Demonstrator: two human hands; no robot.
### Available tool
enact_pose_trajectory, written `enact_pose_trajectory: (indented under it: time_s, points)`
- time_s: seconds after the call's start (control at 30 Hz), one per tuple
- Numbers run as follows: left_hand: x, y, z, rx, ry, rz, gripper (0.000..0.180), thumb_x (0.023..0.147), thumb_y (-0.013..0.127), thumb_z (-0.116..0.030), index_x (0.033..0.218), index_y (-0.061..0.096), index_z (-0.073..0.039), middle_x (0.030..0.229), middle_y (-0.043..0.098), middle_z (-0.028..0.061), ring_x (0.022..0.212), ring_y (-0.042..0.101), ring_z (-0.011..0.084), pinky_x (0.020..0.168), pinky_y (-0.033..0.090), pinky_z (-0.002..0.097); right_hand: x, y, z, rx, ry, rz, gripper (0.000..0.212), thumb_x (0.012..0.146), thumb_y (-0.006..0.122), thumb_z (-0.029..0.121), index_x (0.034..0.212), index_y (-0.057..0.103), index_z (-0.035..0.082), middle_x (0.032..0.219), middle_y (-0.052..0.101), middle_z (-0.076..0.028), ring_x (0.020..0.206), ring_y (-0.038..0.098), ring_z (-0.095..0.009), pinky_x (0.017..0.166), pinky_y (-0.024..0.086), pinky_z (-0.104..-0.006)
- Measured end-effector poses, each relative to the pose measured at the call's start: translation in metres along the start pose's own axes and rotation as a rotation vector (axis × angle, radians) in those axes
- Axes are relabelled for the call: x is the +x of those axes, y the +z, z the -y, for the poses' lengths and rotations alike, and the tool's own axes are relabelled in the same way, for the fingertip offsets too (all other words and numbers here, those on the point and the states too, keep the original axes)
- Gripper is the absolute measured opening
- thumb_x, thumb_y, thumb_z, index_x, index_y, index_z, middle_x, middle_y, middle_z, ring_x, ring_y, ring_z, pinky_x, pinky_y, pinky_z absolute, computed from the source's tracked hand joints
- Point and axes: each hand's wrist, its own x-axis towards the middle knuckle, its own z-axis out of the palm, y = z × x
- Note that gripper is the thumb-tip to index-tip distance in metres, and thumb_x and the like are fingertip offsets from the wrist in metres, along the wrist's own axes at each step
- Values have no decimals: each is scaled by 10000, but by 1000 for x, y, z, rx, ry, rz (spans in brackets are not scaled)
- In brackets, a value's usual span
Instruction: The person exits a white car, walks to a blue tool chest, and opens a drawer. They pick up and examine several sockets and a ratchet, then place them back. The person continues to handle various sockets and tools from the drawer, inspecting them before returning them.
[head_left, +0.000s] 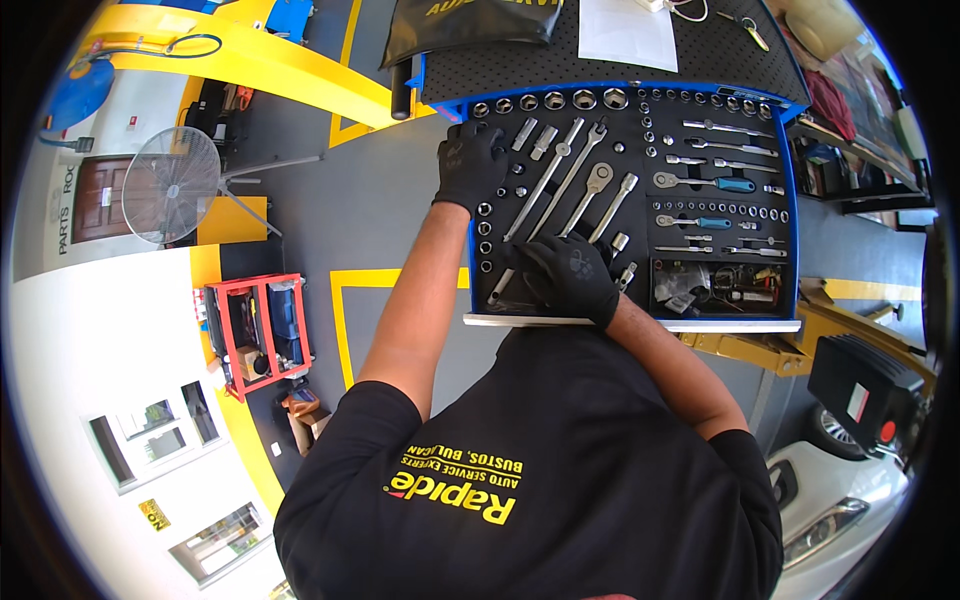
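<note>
Person in blk tee, both hands gloved blk, over a pulled-out blue tool drawer (700,326) w/ blk insert. L hand (470,165) at drawer's far-L corner, by the side wall, just below top row of sockets (584,99) and above L column of sockets (485,229); fingers bent, can't tell if pinching anything. R hand (573,275) palm-down over near-middle of drawer, fingers curled, tips near low ends of the long tools; grip hidden, can't tell. Chrome ratchet (598,180) lies diagonal in the insert, handle end right by R hand. Long bar (563,150) to its L, also diagonal; thick extension (627,182) to its R. Short chrome tool (501,287) just L of R hand. R half of drawer: two teal-handled ratchets, upper one (735,184) larger; near-R bin (657,290) has loose small parts. Cabinet top (500,65) behind: white paper (625,35), blk bag (470,35), keys (755,38). Floor L: fan (172,185), red cart (262,345). White car (830,530) lower R.
</note>
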Motion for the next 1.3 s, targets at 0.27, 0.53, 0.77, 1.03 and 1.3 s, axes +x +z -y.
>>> enact_pose_trajectory:
  time_s: [0.27,0.53,0.77,1.03,1.3]
  points:
    - [11,0,-4,-9,-75,21,371,867,728,-297,1208,776,-160,1283,674,136,1209,628,377,990,529,552,5,0,-5,-9,-25,-26,475,889,771,250,1323,679,80,1076,709,-140,930,721,-340,814,553,-480]
    - [7,13,0,-71,-142,22,399,853,731,-289,1235,769,-180,1305,639,145,1245,590,375,1005,516,547,5,-4,-5,35,16,5,470,895,765,266,1323,681,89,1092,716,-134,943,722,-342,819,544,-475]
    - [18,10,4,-11,-127,63,321,847,737,-314,1131,781,-172,1240,677,149,1207,612,390,986,527,549,7,-11,-2,79,53,63,434,902,757,243,1288,700,53,1115,722,-146,977,715,-359,866,553,-480]
    - [54,-15,-7,-41,-157,273,287,827,721,-286,1019,786,-82,1141,764,211,1094,681,451,999,539,534,3,-3,-9,34,31,3,455,890,767,268,1300,700,84,1086,725,-139,955,721,-349,868,550,-484]
    - [42,-1,7,-50,-184,292,352,848,724,-359,1154,772,-191,1339,659,149,1301,565,406,1071,485,553,5,-6,-6,46,51,23,476,895,757,285,1325,689,92,1067,724,-141,950,725,-348,852,554,-481]
